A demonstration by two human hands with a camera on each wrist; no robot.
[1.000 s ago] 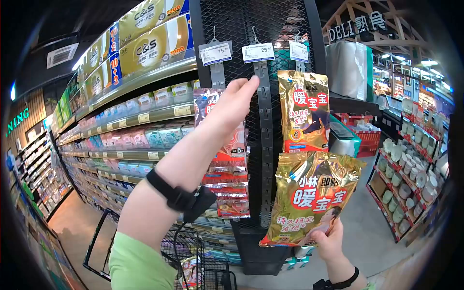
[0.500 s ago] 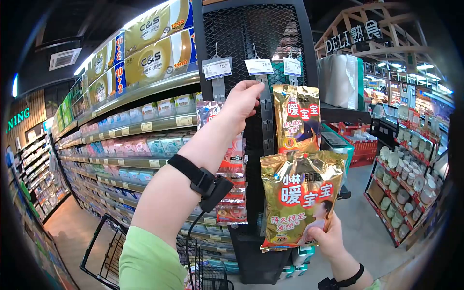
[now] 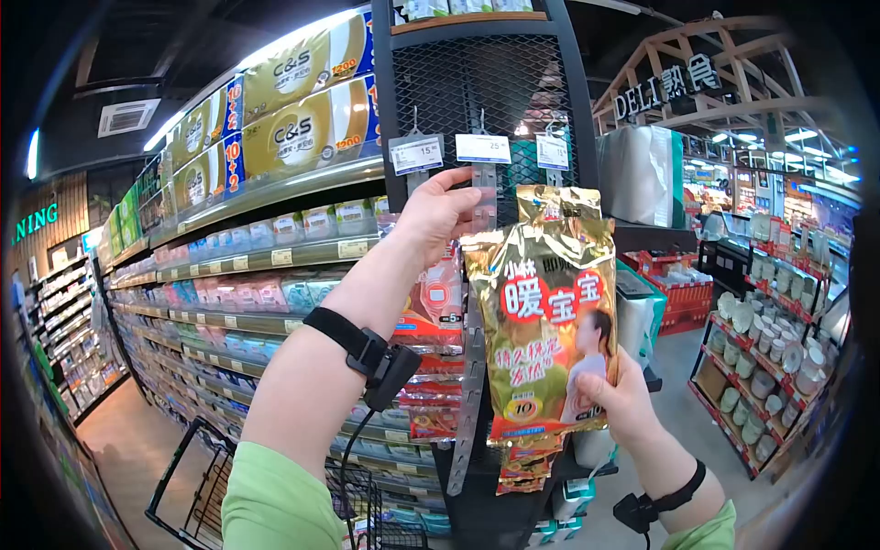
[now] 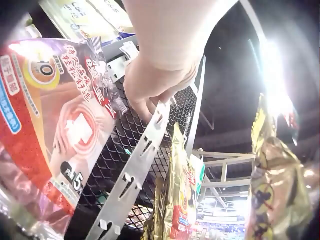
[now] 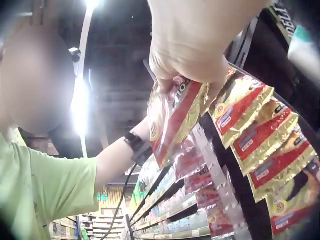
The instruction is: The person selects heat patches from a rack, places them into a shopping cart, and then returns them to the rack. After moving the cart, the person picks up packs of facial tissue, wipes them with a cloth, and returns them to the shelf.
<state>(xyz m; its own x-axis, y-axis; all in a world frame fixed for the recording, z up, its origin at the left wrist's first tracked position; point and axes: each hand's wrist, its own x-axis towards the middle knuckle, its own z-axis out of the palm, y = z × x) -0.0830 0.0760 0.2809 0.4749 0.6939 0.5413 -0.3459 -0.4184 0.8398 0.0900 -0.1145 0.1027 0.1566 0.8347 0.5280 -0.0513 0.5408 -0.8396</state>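
Observation:
My right hand (image 3: 626,399) grips a large gold pouch (image 3: 541,339) by its lower right edge, thumb on the front. With its fingertips my left hand (image 3: 440,213) pinches the top of a clear hanging strip (image 3: 469,403), under the middle price tag (image 3: 483,148). The left wrist view shows the notched strip (image 4: 132,177) running down from the left hand (image 4: 160,75), with no pouch on the part in view. In the right wrist view the right hand (image 5: 192,55) holds the pouch (image 5: 172,117) at its edge.
Red and silver pouches (image 3: 431,321) hang left of the strip, smaller gold pouches (image 3: 527,463) behind the held one. Tissue packs (image 3: 307,133) fill the left shelves. A black cart (image 3: 206,477) stands low at left, a ceramics rack (image 3: 756,367) at right.
The gold pouch has moved left and up, in front of the hanging gold pouches. My left hand has come slightly down and left, and the strip's lower end has swung left.

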